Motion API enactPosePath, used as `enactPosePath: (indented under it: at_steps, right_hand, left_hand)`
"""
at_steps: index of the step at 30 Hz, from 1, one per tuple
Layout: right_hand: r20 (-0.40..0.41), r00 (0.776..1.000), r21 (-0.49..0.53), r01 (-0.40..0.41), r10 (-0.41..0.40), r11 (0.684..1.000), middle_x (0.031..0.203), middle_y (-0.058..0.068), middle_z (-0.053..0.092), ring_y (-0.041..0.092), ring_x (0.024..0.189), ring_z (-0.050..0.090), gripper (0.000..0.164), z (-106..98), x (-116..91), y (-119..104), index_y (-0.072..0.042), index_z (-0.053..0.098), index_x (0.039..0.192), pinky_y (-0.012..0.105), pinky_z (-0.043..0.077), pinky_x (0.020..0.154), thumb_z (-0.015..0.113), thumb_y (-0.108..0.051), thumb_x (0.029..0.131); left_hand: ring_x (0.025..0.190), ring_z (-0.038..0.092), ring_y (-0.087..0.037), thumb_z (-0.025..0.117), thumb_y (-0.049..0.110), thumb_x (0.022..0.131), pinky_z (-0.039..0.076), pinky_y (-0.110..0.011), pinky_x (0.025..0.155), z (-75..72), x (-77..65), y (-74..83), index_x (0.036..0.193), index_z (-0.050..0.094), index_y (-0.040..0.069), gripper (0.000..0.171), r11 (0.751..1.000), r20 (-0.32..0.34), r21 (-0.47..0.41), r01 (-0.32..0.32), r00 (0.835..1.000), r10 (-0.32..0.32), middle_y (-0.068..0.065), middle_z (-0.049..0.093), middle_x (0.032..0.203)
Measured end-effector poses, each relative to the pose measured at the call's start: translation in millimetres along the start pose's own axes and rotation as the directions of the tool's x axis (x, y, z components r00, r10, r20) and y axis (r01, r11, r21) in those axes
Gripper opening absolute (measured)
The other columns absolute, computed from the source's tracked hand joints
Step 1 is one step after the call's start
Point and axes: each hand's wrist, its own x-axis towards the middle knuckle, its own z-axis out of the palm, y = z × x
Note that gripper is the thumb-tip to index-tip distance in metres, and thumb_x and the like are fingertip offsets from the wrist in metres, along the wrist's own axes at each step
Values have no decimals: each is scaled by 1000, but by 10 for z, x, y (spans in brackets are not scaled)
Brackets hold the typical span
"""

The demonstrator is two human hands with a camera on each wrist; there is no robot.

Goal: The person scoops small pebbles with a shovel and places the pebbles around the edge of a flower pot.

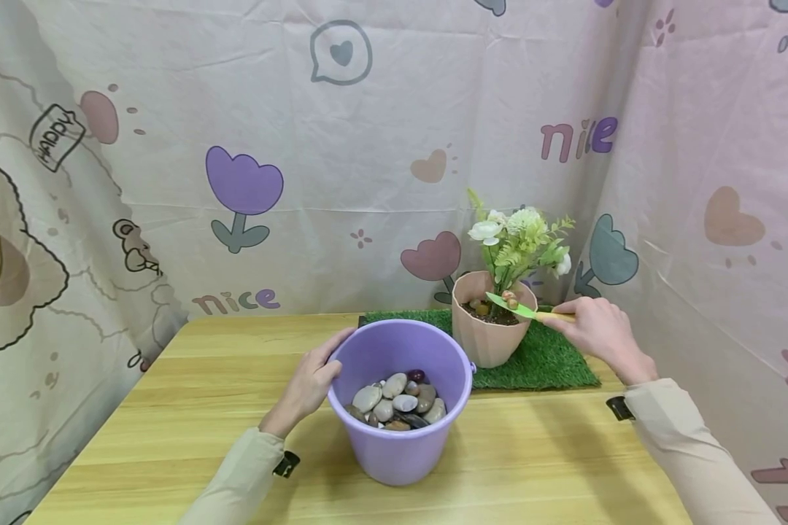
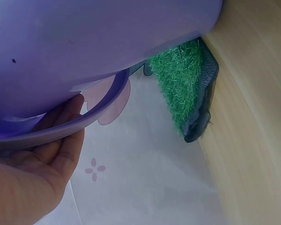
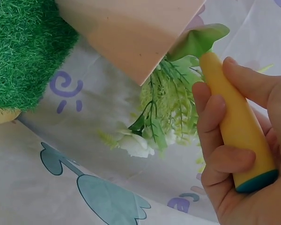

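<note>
A purple bucket [image 1: 400, 452] with several smooth pebbles [image 1: 368, 398] inside stands on the table. My left hand [image 1: 311, 379] grips it at the left of its rim; in the left wrist view the fingers [image 2: 68, 150] curl behind a purple band. My right hand [image 1: 600, 332] holds a toy garden trowel, its yellow handle [image 3: 239, 126] wrapped by the fingers. The trowel's green blade [image 1: 522, 310] extends over a pink flowerpot [image 1: 492, 344], with brownish pebbles [image 1: 510, 300] at the blade. White flowers [image 1: 522, 226] and green leaves rise from the pot's dark soil, where other pebbles lie.
The pot stands on a green artificial grass mat [image 1: 558, 361] behind and right of the bucket. Light wood table [image 1: 236, 372] surface surrounds them. A printed curtain [image 1: 341, 146] hangs behind the table and along both sides.
</note>
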Motion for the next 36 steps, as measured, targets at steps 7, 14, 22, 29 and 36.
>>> enactPosePath:
  at_steps: [7,14,22,29,36]
  right_hand:
    - [19,1000,11,-18,18,1000,83,7,75,24,66,64,56,-26,55,30,-16,78,107,32,39,45,61,-64,84]
    - [58,998,14,-33,32,999,70,-3,69,15,57,55,49,-44,107,45,-16,77,109,32,37,43,64,-57,86]
    - [67,997,15,-42,41,999,66,-5,67,17,56,55,50,-48,110,52,-16,77,110,32,36,44,63,-58,86]
    - [67,997,16,-27,26,999,78,2,72,17,61,57,52,-18,121,53,-18,77,109,32,36,45,63,-62,84]
    - [83,997,20,8,-10,1000,81,5,72,18,59,52,38,25,123,29,-14,77,109,31,36,44,72,-44,85]
  left_hand:
    - [115,62,-31,46,1,82,53,-42,93,-5,-2,-2,144,49,12,63,1000,-1,2,-4,1000,4,-14,58,138]
    - [115,62,-31,46,0,82,53,-42,94,0,-6,-19,144,49,10,63,1000,-1,10,-7,1000,7,-14,58,138]
    - [113,62,-31,45,1,81,55,-39,92,-8,0,9,145,49,12,65,1000,0,-1,11,1000,-11,-14,58,138]
    - [113,62,-29,44,1,81,54,-39,92,-15,-3,11,145,49,12,65,1000,1,3,11,1000,-11,-13,58,138]
    - [113,62,-29,45,1,82,54,-41,93,-16,-4,16,143,50,11,63,1000,2,7,0,1000,0,-13,59,137]
